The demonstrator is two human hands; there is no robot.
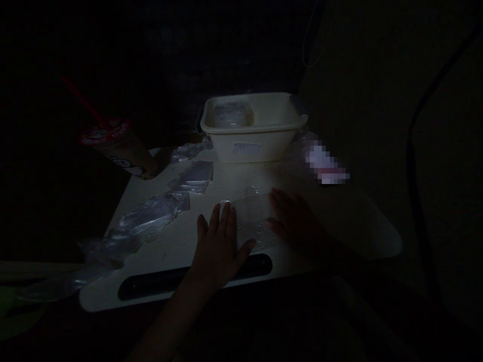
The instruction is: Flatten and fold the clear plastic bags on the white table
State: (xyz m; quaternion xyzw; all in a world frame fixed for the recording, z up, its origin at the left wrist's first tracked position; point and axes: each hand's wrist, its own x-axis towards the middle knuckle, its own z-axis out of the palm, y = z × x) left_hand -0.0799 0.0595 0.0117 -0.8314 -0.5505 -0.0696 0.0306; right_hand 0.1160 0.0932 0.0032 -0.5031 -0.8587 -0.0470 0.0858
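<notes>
The scene is very dark. My left hand lies flat on a small white table, fingers stretched out and together, its thumb on the near edge of a clear plastic bag. My right hand rests flat on the right side of the same bag, fingers extended. The bag lies between both hands. Neither hand grips it.
A cream plastic tub stands at the back with clear bags inside. More clear plastic bags lie along the table's left side. A cup with a red straw leans at the back left. A dark slot runs along the front edge.
</notes>
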